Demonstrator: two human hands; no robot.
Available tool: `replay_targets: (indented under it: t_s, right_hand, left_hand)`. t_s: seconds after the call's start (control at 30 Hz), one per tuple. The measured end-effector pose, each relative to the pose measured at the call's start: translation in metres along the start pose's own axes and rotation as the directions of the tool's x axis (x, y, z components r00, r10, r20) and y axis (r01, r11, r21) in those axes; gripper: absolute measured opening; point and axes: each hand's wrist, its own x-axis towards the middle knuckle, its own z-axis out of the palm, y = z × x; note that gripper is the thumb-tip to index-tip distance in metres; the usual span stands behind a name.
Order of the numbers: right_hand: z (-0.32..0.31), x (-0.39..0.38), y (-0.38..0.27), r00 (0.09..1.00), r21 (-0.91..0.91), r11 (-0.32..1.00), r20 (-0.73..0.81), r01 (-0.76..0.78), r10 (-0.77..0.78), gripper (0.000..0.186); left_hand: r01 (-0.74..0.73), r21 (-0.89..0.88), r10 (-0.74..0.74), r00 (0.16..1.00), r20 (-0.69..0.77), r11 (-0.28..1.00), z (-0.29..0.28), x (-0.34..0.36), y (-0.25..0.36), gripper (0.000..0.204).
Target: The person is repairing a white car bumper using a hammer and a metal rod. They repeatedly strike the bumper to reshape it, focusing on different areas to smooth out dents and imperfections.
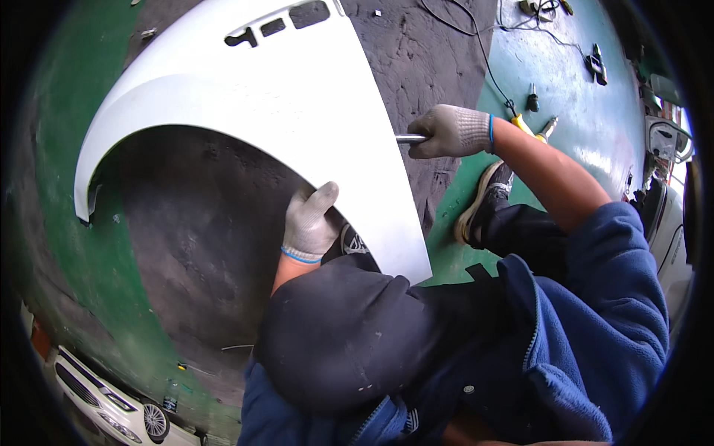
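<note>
A large white car fender point(282, 97) with a curved wheel arch and cut-out openings lies across the upper middle of the head view. My gloved left hand point(309, 223) grips the edge of the arch, thumb on the white face and fingers hidden behind it. My gloved right hand point(446, 132) is closed round a metal rod point(409, 139) beside the fender's right edge; the rod's far end is hidden at the panel.
A dark worn mat point(178, 245) lies on the green floor point(89, 282). Power tools point(595, 63), cables point(487, 52) and a yellow-handled tool point(524, 126) lie right. A white car front point(97, 394) is lower left; car parts point(662, 141) stand at the far right.
</note>
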Motion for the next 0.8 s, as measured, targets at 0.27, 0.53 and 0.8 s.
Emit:
replay_targets:
  t_s: [0.27,0.53,0.8]
  right_hand:
    - [0.064,-0.015,0.013,0.948,0.522,0.795,0.101,-0.309,0.302,0.032]
    - [0.092,-0.015,0.028,0.998,0.97,0.233,0.054,-0.062,0.041,0.032]
    - [-0.005,-0.063,-0.047,0.945,0.935,0.16,-0.325,0.318,0.02,0.039]
  left_hand:
    - [0.001,-0.154,0.007,0.999,0.052,0.988,-0.011,0.008,-0.001,0.083]
    - [-0.022,-0.141,0.034,0.996,0.086,0.99,0.003,0.008,0.026,0.081]
    - [-0.022,0.176,0.007,0.996,0.084,0.984,0.037,0.017,0.065,0.074]
